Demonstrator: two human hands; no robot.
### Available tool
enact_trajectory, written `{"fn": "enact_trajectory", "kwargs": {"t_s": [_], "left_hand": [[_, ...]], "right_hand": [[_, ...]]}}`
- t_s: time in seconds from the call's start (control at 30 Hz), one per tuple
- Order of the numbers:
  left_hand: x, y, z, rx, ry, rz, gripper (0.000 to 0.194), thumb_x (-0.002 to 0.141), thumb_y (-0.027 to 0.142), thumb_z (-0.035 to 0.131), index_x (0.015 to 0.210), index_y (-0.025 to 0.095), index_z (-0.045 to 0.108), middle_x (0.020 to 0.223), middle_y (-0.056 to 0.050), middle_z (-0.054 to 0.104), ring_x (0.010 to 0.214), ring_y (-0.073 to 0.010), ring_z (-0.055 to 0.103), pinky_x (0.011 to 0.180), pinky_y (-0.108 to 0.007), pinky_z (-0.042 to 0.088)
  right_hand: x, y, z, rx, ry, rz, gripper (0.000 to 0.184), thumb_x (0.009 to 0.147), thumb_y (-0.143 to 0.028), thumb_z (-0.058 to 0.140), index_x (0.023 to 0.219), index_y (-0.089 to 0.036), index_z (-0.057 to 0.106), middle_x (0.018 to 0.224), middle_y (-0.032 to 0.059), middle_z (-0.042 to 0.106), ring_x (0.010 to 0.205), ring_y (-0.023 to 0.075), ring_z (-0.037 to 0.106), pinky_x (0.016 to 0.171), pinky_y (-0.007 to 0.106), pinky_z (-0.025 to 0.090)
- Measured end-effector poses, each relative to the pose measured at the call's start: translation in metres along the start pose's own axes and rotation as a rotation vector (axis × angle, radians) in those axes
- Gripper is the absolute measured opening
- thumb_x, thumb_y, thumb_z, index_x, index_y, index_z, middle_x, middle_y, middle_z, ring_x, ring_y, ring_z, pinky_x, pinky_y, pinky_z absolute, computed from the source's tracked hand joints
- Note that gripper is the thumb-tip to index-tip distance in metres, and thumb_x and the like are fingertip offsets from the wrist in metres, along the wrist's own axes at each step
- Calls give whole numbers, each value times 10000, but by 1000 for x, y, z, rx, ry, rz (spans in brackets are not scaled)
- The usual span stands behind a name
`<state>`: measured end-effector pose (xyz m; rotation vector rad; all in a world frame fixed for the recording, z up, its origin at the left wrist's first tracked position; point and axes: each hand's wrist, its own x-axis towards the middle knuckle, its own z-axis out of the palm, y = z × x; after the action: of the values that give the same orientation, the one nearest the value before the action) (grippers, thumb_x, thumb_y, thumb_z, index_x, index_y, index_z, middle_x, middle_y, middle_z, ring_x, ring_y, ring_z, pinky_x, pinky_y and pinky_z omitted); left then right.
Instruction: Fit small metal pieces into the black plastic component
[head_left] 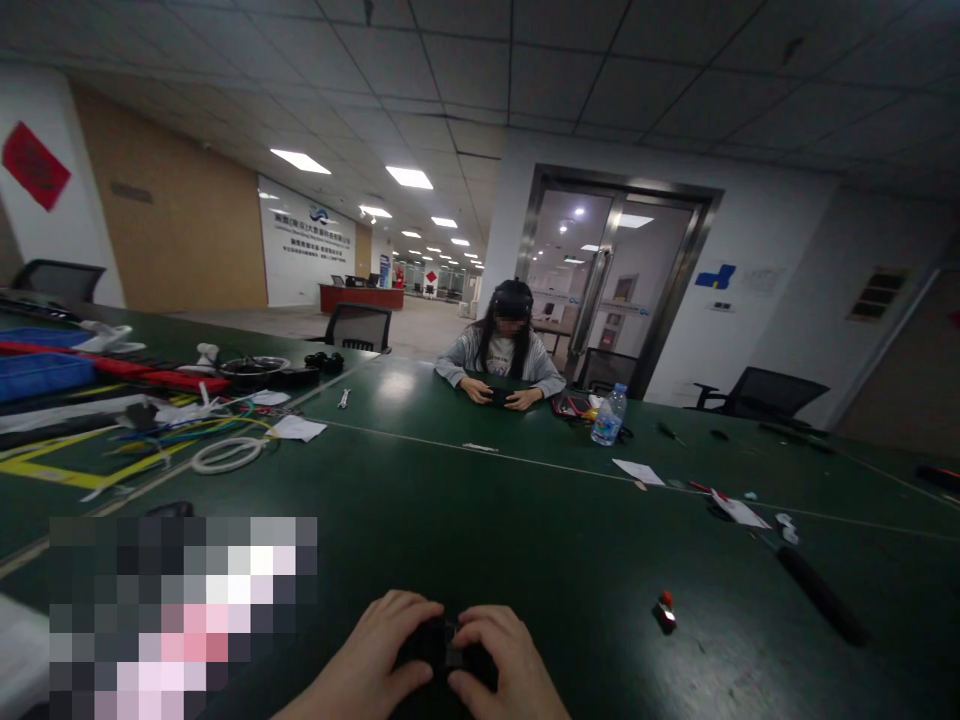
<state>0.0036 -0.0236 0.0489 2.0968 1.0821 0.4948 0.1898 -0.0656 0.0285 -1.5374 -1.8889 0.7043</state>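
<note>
At the bottom middle, my left hand (379, 655) and my right hand (499, 660) meet on the dark green table (465, 520). Both curl round a small black object (442, 645) held between them. Its shape is mostly hidden by my fingers. A small black and red part (664, 610) lies on the table to the right of my right hand.
A person (501, 355) sits across the table with both hands on a dark item. Near them stand a water bottle (607, 415) and paper slips (637, 471). Cables, a white ring (225, 455) and blue bins (37, 372) fill the left. A black rod (821, 595) lies at the right.
</note>
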Motion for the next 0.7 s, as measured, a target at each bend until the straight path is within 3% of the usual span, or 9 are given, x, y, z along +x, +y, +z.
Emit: {"fn": "enact_trajectory", "kwargs": {"t_s": [0.23,0.4,0.57,0.7], "left_hand": [[1,-1,1,-6,2,-10,452,659,116,568,1096,231,576,1140,-39,601,1079,-219,486,967,-368,354],[5,-13,4,7,-40,4,473,653,144,581,1114,250,564,1184,-35,585,1114,-247,470,985,-397,329],[9,-25,11,38,8,44,504,616,108,570,1101,248,571,1164,-41,601,1092,-254,492,971,-406,347],[13,-35,14,54,-5,58,521,613,131,578,1115,267,569,1166,-42,607,1089,-269,498,958,-416,360]], "right_hand": [[-1,0,-2,206,124,2,202,685,-131,588,866,-214,621,1031,56,614,1007,227,531,877,336,380],[2,11,-4,571,209,150,217,736,-306,625,920,-191,623,894,45,648,879,216,573,796,324,411],[8,19,-4,1141,432,320,547,541,-439,785,989,-174,616,866,47,674,715,152,578,636,252,422],[10,20,-8,1380,489,487,559,436,-381,835,922,-181,647,810,30,687,619,122,569,560,225,420]]}}
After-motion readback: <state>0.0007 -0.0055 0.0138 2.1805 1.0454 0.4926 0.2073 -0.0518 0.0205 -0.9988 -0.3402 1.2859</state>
